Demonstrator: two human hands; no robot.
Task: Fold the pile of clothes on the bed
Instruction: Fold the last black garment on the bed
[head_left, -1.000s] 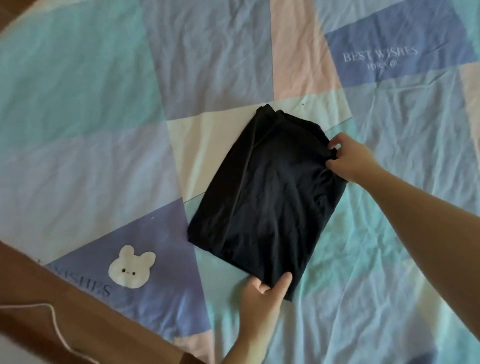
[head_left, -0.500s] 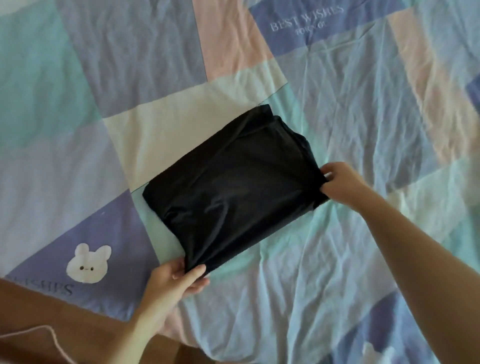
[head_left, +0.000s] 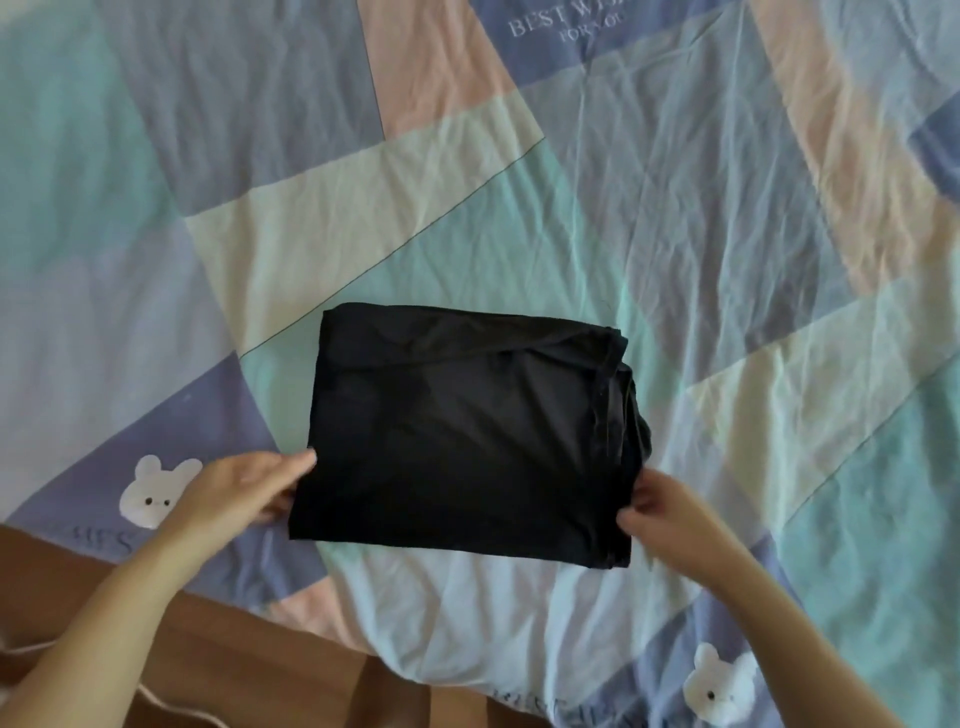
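My left hand (head_left: 244, 486) pinches the near-left corner of the folded black garment (head_left: 467, 436), thumb on top. My right hand (head_left: 662, 512) pinches its near-right edge, both arms stretched forward. It lies flat on the bed (head_left: 727, 234).

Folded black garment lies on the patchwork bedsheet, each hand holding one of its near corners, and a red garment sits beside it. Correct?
Not quite. The head view shows no red garment. The black garment lies alone on the bedsheet, left hand and right hand at its near corners.

One garment (head_left: 457, 441) — two hands, two bunnies.
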